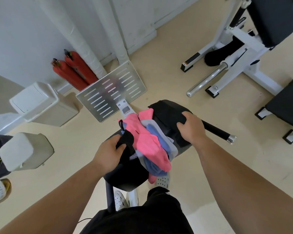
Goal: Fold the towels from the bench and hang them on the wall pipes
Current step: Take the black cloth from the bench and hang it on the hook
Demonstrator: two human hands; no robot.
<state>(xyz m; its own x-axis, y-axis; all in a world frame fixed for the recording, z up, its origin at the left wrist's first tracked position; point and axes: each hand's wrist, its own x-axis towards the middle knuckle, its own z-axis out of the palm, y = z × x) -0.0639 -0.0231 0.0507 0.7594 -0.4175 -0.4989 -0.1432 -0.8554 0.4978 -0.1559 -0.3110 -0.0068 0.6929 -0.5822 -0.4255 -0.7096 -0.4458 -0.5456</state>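
Left hand (108,149) grip pinches a black towel (128,142) at the table's (125,179) near edge; right hand (190,127) grip clutches black fabric (167,112). Bare floor (184,78) surrounds.

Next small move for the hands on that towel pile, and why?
Probably lift the black towel clear of the pile. The left hand already pinches its edge, the right hand grips black fabric at its far side, and the pink towel and blue towel lie heaped on the bench, none folded yet.
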